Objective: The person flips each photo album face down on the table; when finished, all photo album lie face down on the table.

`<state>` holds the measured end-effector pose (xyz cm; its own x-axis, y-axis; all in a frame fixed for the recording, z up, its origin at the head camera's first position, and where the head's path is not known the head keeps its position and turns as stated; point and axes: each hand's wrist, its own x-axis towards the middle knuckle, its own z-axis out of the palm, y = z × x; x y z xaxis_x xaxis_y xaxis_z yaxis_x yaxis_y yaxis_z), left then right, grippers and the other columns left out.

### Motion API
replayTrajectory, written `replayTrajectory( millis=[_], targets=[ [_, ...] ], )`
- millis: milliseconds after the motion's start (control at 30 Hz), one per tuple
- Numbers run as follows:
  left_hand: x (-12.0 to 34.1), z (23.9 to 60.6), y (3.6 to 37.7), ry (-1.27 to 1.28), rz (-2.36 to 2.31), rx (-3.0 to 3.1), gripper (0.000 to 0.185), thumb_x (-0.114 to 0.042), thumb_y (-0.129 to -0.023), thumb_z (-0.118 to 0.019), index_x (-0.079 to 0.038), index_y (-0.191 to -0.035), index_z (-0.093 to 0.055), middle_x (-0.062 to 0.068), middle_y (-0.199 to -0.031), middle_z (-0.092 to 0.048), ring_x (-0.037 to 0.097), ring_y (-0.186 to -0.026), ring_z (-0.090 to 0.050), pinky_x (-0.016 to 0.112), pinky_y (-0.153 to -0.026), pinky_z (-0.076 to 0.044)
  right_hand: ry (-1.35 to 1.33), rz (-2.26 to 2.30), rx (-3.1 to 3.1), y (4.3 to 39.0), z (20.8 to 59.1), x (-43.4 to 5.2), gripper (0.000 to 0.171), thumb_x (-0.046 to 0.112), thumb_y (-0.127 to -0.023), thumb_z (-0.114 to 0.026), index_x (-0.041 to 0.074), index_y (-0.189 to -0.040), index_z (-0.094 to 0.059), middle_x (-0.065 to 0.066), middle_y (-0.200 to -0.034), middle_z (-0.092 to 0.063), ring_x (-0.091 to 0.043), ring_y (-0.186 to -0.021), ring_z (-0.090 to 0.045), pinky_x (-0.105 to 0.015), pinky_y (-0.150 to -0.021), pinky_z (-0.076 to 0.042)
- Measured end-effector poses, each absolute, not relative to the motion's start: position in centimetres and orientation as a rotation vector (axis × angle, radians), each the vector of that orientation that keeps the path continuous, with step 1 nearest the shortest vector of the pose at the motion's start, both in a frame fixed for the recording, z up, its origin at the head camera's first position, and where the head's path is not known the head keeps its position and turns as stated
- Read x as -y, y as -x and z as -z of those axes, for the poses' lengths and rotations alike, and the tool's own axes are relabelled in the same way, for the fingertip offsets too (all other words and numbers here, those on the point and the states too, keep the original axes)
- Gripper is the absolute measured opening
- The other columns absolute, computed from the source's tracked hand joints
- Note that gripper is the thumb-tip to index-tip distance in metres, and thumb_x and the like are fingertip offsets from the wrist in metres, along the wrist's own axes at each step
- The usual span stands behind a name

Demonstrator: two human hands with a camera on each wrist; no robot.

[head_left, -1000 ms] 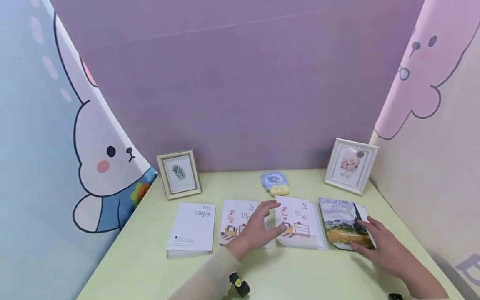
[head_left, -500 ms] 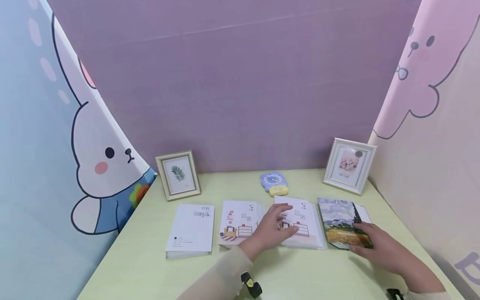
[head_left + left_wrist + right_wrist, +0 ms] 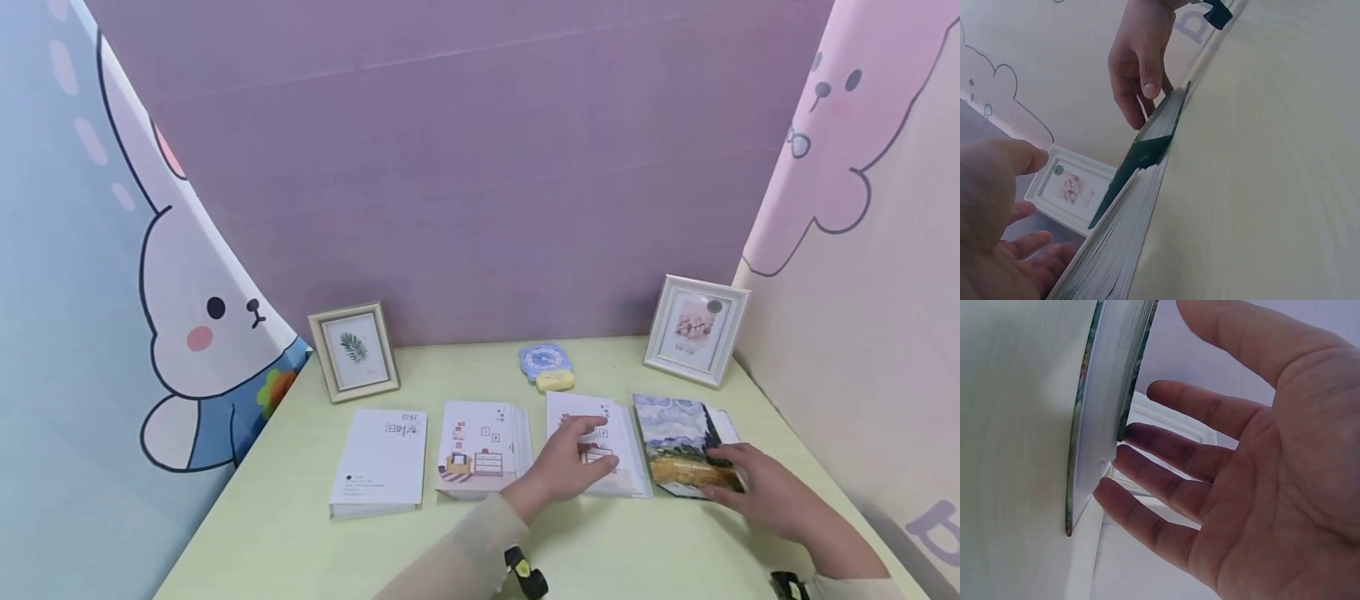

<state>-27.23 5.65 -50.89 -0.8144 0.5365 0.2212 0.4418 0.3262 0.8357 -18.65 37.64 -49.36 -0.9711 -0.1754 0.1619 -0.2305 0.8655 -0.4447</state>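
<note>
Four-in-a-row albums or books lie on the table; the rightmost has a landscape-painting cover [image 3: 678, 446]. My right hand [image 3: 768, 492] is at its right edge; in the right wrist view the extended fingertips [image 3: 1138, 434] reach the page edges of the book [image 3: 1116, 369], seemingly touching it. My left hand [image 3: 562, 467] hovers over a white book with a room drawing [image 3: 588, 408], covering part of its cover. Its fingers are relaxed and hold nothing. In the left wrist view that book's thick pages [image 3: 1116, 250] show beneath the left hand [image 3: 997, 219].
Left of these lie another room-drawing book [image 3: 480, 442] and a plain white book with lettering [image 3: 382, 458]. Behind stand a leaf-picture frame [image 3: 356, 350], a white frame [image 3: 697, 329], a blue clock-like disc [image 3: 545, 361] and a small yellow object [image 3: 555, 381]. Walls enclose the table [image 3: 285, 542].
My left hand has moved right, from between the two room-drawing books to over the right one. My right hand has stayed near the landscape book's edge, its fingers slightly closer in.
</note>
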Motion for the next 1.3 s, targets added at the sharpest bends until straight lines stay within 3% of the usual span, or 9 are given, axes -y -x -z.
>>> replayTrajectory(
  millis=[300,433,567,867,1300],
  targets=[
    [-7.6,50.4,26.7,-0.850,-1.455,-2.451,0.061,-0.037,-0.096,-0.076,-0.017,-0.149,-0.054,0.005,-0.142,-0.060,0.010,-0.115,-0.062,0.023,-0.099,-0.052,-0.307,-0.760,2.881,19.1,50.3,-38.6,0.056,0.031,-0.084,-0.089,-0.005,-0.123,-0.071,-0.034,-0.133,-0.057,-0.058,-0.117,-0.056,-0.070,-0.094,-0.050],
    [-8.4,50.1,26.3,-0.761,-1.472,-2.366,0.060,-0.036,-0.095,-0.077,-0.021,-0.149,-0.055,0.004,-0.143,-0.060,0.013,-0.120,-0.064,0.026,-0.101,-0.053,-0.295,-0.803,2.885,19.3,50.6,-38.8,0.053,0.028,-0.083,-0.090,-0.002,-0.123,-0.072,-0.031,-0.134,-0.058,-0.047,-0.109,-0.064,-0.055,-0.084,-0.058],
    [-9.0,50.1,25.9,-0.737,-1.486,-2.287,0.060,-0.034,-0.096,-0.077,-0.018,-0.150,-0.054,0.007,-0.146,-0.059,0.016,-0.124,-0.063,0.027,-0.102,-0.054,-0.275,-0.829,2.881,19.3,50.7,-38.9,0.051,0.027,-0.083,-0.091,0.000,-0.122,-0.073,-0.028,-0.133,-0.059,-0.043,-0.108,-0.065,-0.042,-0.076,-0.058],
    [-10.2,50.3,25.5,-0.726,-1.503,-2.180,0.057,-0.029,-0.098,-0.075,-0.015,-0.149,-0.053,0.000,-0.139,-0.062,0.009,-0.121,-0.061,0.023,-0.100,-0.054,-0.261,-0.845,2.863,19.3,50.8,-38.8,0.050,0.027,-0.082,-0.091,0.000,-0.121,-0.074,-0.027,-0.133,-0.060,-0.048,-0.114,-0.062,-0.041,-0.076,-0.058],
    [-10.8,50.3,25.0,-0.679,-1.578,-2.093,0.054,-0.021,-0.095,-0.078,-0.015,-0.145,-0.059,-0.002,-0.132,-0.066,0.008,-0.115,-0.063,0.022,-0.094,-0.055,-0.277,-0.833,2.824,19.4,51.1,-39.0,0.048,0.026,-0.079,-0.093,0.003,-0.117,-0.076,-0.025,-0.129,-0.063,-0.044,-0.112,-0.063,-0.034,-0.071,-0.057]
  ],
)
